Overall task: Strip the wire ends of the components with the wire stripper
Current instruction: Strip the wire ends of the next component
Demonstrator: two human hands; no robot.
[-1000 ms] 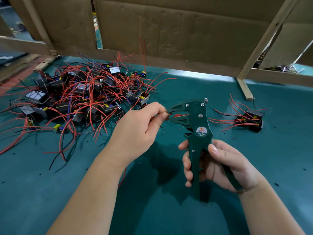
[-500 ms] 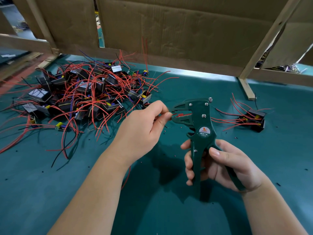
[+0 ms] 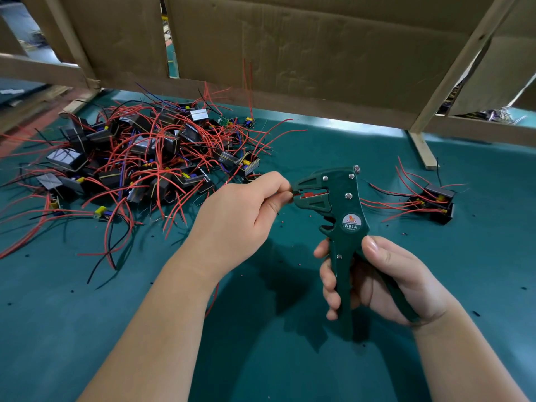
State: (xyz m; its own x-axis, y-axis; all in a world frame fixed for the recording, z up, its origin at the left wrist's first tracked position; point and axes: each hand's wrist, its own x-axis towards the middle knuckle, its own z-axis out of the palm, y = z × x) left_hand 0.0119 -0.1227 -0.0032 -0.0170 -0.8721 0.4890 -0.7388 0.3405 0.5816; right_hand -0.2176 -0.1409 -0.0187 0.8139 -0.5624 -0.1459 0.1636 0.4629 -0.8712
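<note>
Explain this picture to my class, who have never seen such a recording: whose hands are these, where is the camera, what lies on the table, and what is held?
No machine here: a person's two bare hands, filmed by a camera worn on the head, looking down. The right hand grips a green wire stripper by its handles. The left hand pinches a red wire at the tool's mouth. On the green table lies a tangled pile of components to the left; one component sits apart, right.

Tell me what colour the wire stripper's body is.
Dark green all over the plastic wire stripper, best seen in the head view.
</note>
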